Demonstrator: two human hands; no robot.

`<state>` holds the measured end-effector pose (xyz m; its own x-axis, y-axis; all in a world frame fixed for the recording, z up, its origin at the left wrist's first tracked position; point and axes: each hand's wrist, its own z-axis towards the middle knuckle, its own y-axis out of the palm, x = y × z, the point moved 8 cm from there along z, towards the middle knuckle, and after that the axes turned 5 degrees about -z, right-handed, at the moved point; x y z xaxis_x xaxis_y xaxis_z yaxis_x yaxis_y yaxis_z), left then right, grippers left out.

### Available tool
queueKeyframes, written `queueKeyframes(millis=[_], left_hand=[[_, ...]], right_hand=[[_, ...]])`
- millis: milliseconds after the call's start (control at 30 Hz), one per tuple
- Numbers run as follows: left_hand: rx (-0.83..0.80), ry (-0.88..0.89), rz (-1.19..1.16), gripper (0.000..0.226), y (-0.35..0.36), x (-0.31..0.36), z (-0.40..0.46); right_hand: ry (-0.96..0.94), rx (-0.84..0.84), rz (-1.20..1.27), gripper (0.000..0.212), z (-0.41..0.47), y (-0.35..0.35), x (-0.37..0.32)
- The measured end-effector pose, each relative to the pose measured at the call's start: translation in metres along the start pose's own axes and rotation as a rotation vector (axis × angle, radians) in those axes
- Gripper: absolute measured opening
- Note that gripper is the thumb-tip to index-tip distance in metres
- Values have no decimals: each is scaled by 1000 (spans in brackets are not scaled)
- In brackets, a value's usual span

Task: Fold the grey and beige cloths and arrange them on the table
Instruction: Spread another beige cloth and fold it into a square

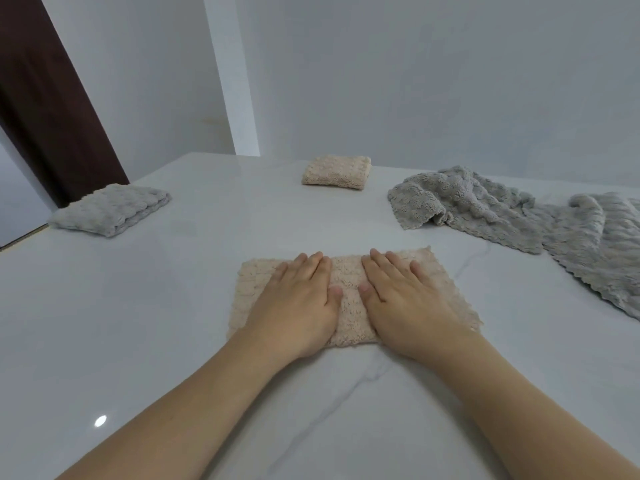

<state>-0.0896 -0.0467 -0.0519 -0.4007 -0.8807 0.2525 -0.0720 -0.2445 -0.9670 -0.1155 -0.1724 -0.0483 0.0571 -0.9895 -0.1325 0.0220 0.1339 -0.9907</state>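
A beige cloth (349, 306), folded into a rectangle, lies flat on the white marble table (173, 306) in front of me. My left hand (298, 303) presses on its left half with straight fingers. My right hand (405, 303) lies flat on its right half, thumbs nearly meeting in the middle. A folded beige cloth (336, 169) sits at the far middle of the table. A folded grey cloth (110, 209) rests at the far left. Unfolded grey cloths lie at the right: a crumpled one (460, 202) and another (602, 237) spread toward the right edge.
A white wall (415, 81) runs behind the table. A dark brown door or panel (45, 98) stands at the far left, past the table's left edge. A light reflection (100, 420) shows on the glossy tabletop near me.
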Motion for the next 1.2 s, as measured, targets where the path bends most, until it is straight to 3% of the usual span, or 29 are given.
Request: queueKeyframes(millis=[267, 567, 667, 800, 900, 1200], left_hand=[[-51, -41, 43, 61, 1, -1, -3], [-83, -180, -3, 61, -13, -54, -24], [-107, -206, 72, 61, -20, -52, -22], [59, -129, 8, 58, -44, -12, -2], [24, -61, 19, 56, -22, 9, 1], [-38, -104, 28, 59, -6, -19, -8]], right_hand=[[-3, -23, -66, 57, 6, 4, 7], [239, -168, -159, 56, -14, -7, 109], [273, -154, -237, 57, -9, -23, 97], [136, 105, -169, 58, -3, -58, 43], [-41, 6, -22, 56, -4, -22, -7], [-10, -44, -54, 56, -5, -1, 17]])
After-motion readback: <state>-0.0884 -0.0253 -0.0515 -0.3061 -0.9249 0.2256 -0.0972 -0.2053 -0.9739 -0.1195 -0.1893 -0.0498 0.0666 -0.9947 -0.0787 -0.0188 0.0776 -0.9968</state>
